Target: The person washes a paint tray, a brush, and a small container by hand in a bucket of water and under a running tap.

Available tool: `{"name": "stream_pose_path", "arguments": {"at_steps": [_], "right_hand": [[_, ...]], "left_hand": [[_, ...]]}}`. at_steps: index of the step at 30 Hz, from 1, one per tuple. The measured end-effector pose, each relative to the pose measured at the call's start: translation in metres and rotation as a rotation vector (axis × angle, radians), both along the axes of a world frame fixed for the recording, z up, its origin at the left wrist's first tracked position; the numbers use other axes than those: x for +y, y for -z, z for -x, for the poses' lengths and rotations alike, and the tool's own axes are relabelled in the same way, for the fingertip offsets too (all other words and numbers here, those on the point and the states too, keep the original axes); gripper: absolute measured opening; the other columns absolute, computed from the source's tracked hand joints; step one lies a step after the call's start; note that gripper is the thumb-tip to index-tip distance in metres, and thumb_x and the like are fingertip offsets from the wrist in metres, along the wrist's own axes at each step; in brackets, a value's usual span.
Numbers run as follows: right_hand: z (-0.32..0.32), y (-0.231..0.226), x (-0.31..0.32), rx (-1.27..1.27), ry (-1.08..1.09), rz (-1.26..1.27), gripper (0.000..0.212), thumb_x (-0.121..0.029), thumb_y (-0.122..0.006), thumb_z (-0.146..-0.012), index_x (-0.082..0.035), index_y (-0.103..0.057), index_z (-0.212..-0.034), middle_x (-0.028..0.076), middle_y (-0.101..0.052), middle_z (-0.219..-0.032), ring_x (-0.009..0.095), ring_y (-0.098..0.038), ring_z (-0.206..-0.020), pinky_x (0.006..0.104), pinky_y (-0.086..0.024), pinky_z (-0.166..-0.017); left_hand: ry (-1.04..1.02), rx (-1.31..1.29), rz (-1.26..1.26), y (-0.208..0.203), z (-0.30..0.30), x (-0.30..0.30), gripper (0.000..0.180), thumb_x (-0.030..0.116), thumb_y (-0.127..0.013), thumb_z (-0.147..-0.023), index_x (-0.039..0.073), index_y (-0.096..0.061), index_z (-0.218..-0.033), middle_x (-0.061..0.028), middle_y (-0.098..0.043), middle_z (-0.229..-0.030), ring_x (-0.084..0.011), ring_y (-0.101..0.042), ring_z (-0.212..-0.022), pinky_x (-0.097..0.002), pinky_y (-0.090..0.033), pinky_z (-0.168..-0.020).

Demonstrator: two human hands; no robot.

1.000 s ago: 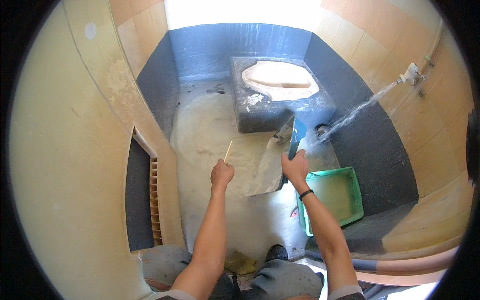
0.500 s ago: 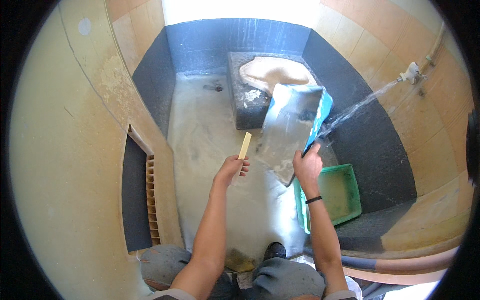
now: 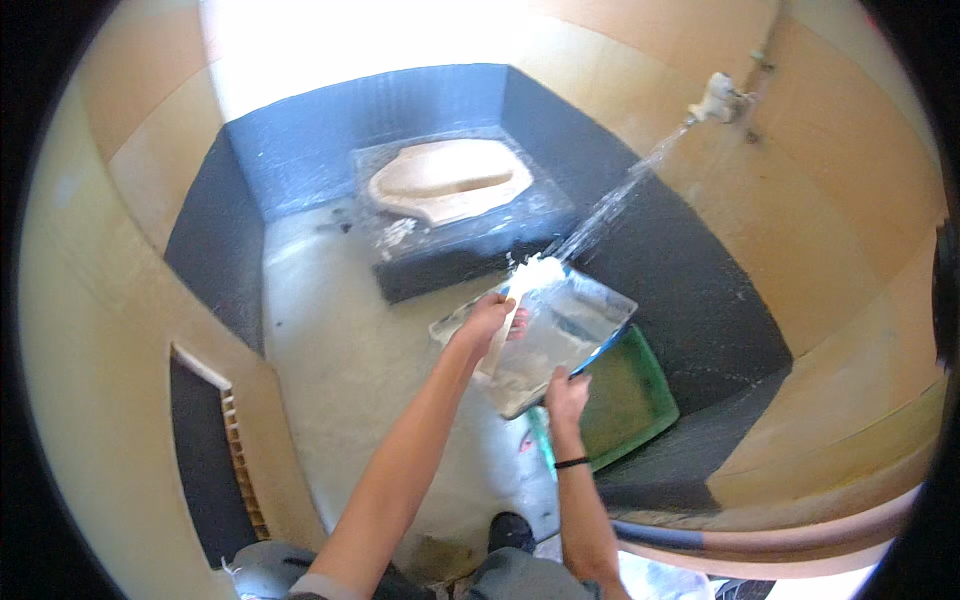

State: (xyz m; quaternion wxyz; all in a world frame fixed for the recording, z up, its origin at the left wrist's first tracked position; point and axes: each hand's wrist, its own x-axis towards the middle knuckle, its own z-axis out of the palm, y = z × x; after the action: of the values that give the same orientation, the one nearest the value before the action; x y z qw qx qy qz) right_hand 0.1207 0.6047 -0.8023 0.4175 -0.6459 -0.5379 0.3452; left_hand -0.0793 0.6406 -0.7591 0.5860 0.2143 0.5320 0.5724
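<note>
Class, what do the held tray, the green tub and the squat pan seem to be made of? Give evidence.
Tray: plastic or painted metal; glossy wet grey inside and blue edge fit both.
Green tub: probably moulded plastic, slight sheen; evenly coloured rim, rounded corner.
Squat pan: likely glazed ceramic; pale, smooth, curved surface.

This is a small washroom with a toilet: a pale squat pan (image 3: 450, 180) sits on a raised dark plinth (image 3: 435, 273) at the far side, a tap (image 3: 718, 100) runs on the right wall (image 3: 800, 250), and the floor (image 3: 340, 330) looks wet.
</note>
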Motion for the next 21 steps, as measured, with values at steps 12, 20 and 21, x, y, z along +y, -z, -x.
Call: {"name": "stream_pose_path", "arguments": {"at_steps": [12, 20, 21], "right_hand": [[-0.035, -0.012, -0.001, -0.051, 0.050, 0.156, 0.047, -0.027, -0.060, -0.085, 0.009, -0.045, -0.113, 0.040, -0.065, -0.094, 0.057, -0.064, -0.093, 0.0596, -0.049, -0.088], [-0.039, -0.024, -0.001, -0.036, 0.057, 0.119, 0.048, -0.026, -0.060, -0.085, 0.010, -0.045, -0.113, 0.038, -0.066, -0.095, 0.056, -0.065, -0.091, 0.0591, -0.049, -0.088], [-0.031, -0.028, -0.005, -0.016, 0.050, 0.137, 0.049, -0.026, -0.060, -0.085, 0.011, -0.045, -0.113, 0.037, -0.067, -0.095, 0.056, -0.065, -0.091, 0.0588, -0.049, -0.089]], "left_hand": [[-0.172, -0.113, 0.079, 0.037, -0.091, 0.190, 0.016, 0.022, -0.062, -0.089, 0.015, -0.058, -0.102, -0.0005, -0.046, -0.064, -0.0161, -0.040, -0.052, -0.0352, -0.039, -0.048], [0.142, 0.036, 0.061, 0.032, -0.079, 0.174, 0.026, 0.040, -0.045, -0.106, 0.017, -0.055, -0.100, 0.0031, -0.043, -0.074, -0.0095, -0.033, -0.047, -0.0275, -0.027, -0.039], [0.121, 0.052, 0.066, 0.036, -0.065, 0.169, 0.026, 0.040, -0.045, -0.106, 0.017, -0.055, -0.100, 0.0031, -0.043, -0.074, -0.0095, -0.033, -0.047, -0.0275, -0.027, -0.039]]}}
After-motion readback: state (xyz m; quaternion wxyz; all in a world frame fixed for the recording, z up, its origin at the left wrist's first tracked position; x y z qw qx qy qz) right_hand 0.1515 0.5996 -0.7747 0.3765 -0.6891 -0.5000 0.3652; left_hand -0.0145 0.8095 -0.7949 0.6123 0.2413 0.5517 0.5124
